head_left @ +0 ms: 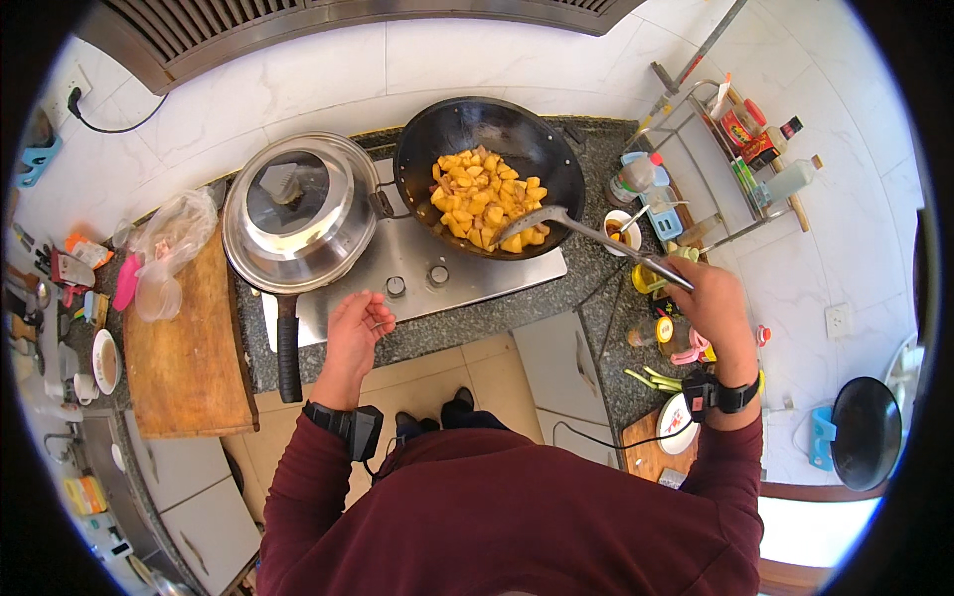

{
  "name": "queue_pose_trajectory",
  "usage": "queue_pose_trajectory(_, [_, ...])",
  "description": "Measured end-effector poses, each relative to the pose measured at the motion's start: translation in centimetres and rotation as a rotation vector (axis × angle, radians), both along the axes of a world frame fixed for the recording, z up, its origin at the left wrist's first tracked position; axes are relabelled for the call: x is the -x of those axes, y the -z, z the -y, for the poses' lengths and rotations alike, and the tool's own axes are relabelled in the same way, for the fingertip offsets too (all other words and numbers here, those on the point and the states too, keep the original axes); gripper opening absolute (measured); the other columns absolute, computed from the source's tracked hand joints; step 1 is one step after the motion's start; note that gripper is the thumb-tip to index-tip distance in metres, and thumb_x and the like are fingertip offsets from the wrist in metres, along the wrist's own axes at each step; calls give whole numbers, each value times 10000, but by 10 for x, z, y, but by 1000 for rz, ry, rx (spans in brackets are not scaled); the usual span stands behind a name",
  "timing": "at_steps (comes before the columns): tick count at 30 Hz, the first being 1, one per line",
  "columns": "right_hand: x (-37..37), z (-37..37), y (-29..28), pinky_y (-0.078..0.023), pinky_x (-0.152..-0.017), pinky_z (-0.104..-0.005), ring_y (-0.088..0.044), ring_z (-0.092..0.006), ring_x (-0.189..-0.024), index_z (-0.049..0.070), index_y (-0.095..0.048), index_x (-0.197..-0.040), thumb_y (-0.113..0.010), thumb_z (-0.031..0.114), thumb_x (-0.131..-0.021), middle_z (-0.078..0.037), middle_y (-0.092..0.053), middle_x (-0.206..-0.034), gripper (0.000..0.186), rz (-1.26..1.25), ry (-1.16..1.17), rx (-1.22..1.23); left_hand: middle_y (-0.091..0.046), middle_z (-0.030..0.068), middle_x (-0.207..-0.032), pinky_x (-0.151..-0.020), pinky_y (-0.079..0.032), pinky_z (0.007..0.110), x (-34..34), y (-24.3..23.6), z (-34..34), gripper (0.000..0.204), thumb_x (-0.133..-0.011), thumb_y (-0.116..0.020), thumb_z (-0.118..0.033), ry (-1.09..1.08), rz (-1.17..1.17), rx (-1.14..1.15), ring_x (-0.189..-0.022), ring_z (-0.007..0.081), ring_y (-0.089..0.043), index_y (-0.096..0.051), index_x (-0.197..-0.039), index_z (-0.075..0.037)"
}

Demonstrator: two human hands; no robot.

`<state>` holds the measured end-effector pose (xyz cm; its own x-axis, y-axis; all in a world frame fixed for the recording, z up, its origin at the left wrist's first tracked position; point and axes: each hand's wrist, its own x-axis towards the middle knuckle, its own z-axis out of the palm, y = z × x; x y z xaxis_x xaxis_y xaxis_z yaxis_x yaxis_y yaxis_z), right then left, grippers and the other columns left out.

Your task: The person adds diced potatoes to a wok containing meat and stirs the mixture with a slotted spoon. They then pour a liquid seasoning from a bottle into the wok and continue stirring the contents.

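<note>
The right hand has its fingers clenched around the end of a long metal spatula, whose blade rests at about 5 o'clock in the black wok, touching the yellow food chunks. The right arm reaches forward from 4 o'clock, wrist bent inward. The left hand hovers released, fingers loosely curled and holding nothing, just in front of the stove knobs and beside the black handle of the lidded steel pan. A wooden cutting board lies on the table at 9 o'clock.
</note>
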<state>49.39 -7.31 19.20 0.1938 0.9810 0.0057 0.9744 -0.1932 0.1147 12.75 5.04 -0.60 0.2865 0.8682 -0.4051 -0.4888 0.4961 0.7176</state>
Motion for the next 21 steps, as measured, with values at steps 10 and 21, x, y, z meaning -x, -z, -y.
queue_pose_trajectory(10, [-14,-57,107,-460,-624,-433,-584,-349,-718,72,-572,-952,-567,262,-778,-181,-600,-743,257,-240,118,-220,-549,40,-681,-593,-460,286,7,2,-1,190,-861,-482,-230,2,-32,-8,-640,163,-553,-534,-818,-53])
queue_pose_trajectory(21, [-38,-169,173,-299,-292,-308,-419,-159,-337,-12,-495,-802,-527,262,-834,-62,-469,-542,277,-1026,541,-23,-549,43,-674,-579,-457,276,24,4,8,177,-860,-476,-202,-63,-41,30,-621,150,-550,-539,-816,-43])
